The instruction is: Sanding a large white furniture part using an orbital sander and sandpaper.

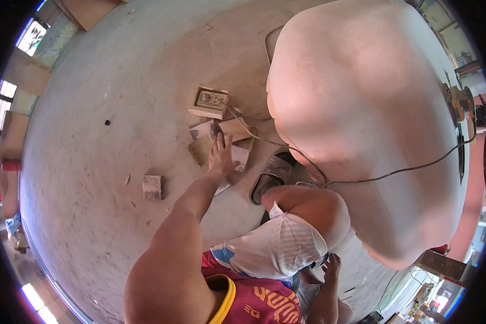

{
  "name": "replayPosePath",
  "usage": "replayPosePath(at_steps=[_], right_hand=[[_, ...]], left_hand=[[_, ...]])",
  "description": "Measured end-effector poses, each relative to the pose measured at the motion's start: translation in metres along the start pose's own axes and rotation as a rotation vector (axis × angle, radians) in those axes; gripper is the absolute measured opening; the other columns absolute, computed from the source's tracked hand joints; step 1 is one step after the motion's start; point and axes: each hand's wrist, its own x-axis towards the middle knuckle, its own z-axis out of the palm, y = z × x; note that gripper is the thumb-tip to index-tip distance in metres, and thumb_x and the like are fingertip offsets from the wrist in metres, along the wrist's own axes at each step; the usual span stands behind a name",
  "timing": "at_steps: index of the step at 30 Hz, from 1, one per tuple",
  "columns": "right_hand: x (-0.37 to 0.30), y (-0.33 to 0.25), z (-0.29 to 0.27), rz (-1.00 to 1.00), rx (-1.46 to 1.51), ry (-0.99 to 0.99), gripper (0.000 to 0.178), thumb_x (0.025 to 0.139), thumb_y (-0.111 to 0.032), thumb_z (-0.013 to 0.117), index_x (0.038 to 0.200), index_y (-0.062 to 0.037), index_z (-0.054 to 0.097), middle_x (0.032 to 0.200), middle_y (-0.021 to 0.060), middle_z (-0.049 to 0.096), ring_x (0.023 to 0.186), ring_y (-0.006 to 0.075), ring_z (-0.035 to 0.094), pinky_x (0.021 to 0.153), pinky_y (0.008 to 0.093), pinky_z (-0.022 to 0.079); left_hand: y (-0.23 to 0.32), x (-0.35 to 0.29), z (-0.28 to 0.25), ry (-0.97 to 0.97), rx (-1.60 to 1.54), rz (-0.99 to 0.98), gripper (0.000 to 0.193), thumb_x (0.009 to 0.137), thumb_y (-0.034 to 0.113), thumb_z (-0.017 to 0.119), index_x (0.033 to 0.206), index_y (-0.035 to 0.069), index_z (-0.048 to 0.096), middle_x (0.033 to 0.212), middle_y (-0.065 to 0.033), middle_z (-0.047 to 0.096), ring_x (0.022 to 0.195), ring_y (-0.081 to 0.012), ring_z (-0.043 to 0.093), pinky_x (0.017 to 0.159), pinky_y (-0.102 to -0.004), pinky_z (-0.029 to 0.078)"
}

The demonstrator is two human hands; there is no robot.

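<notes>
Head view: left hand [221, 155] is reaching, fingers extended, over at least four flat pieces [200, 152], fingertips meeting one dark lump [215, 129] — one socket box [218, 113] is sitting at twelve o'clock, one block [152, 187] at eight; right hand [332, 264] — grip unclear.

Own hands: two, your left hand [220, 155] and your right hand [332, 265]. Flat pieces [198, 151] by your left: at least four; overlap hides the exact total. Socket box [208, 102]: one. Loose block [153, 187] on your floor: one. Large pale rounded form [362, 108]: one. Your sandals [277, 168]: one clearly visible. Small black round spot [107, 123]: one.
</notes>
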Motion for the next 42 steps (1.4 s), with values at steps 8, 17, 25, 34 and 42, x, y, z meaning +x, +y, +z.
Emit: replayPosePath(at_steps=[8, 17, 25, 34, 42], right_hand=[[-0.015, -0.011, -0.009, -0.093, -0.260, -0.027, 0.037, 0.101, -0.032, 0.066, 0.133, -0.0141, 0.063, 0.116, 0.0042, 0.067, 0.096, 0.0195, 0.064, 0.069, 0.0387, 0.054], [-0.010, -0.022, 0.015, -0.161, -0.230, -0.127, 0.030, 0.103, -0.026, 0.069, 0.125, -0.0060, 0.068, 0.102, 0.0062, 0.069, 0.080, 0.0153, 0.061, 0.058, 0.0325, 0.050], [-0.002, -0.015, 0.033, -0.234, -0.178, -0.253, 0.026, 0.101, -0.027, 0.065, 0.116, -0.0067, 0.068, 0.092, 0.0038, 0.069, 0.079, 0.0142, 0.064, 0.064, 0.0319, 0.052], [-0.002, 0.015, 0.042, -0.282, -0.206, -0.247, 0.026, 0.101, -0.029, 0.065, 0.111, -0.0053, 0.068, 0.086, 0.0047, 0.068, 0.073, 0.0157, 0.065, 0.062, 0.0330, 0.054], [-0.018, 0.007, 0.043, -0.221, -0.211, -0.241, 0.026, 0.100, -0.026, 0.066, 0.113, -0.0040, 0.068, 0.087, 0.0059, 0.069, 0.074, 0.0169, 0.066, 0.062, 0.0334, 0.055]], left_hand=[[0.054, 0.037, -0.026, -0.063, 0.339, -0.029, 0.126, 0.075, 0.067, 0.084, 0.173, 0.027, 0.015, 0.179, -0.0227, 0.006, 0.165, -0.0443, 0.003, 0.130, -0.0607, 0.015], [0.038, 0.051, -0.017, 0.130, 0.441, 0.062, 0.124, 0.077, 0.072, 0.081, 0.170, 0.014, 0.025, 0.177, -0.0259, 0.013, 0.163, -0.0478, 0.009, 0.130, -0.0608, 0.013], [0.040, 0.058, -0.019, 0.074, 0.340, 0.128, 0.107, 0.080, 0.068, 0.080, 0.162, 0.010, 0.041, 0.161, -0.0220, 0.043, 0.155, -0.0384, 0.033, 0.126, -0.0573, 0.022], [0.005, 0.027, 0.026, 0.376, 0.461, 0.423, 0.037, 0.097, 0.034, 0.067, 0.128, 0.013, 0.069, 0.127, -0.0059, 0.065, 0.130, -0.0245, 0.055, 0.115, -0.0496, 0.034], [-0.001, -0.014, 0.002, -0.011, 0.665, 0.569, 0.052, 0.091, 0.041, 0.073, 0.137, 0.017, 0.067, 0.142, -0.0121, 0.059, 0.143, -0.0349, 0.046, 0.121, -0.0617, 0.028]])
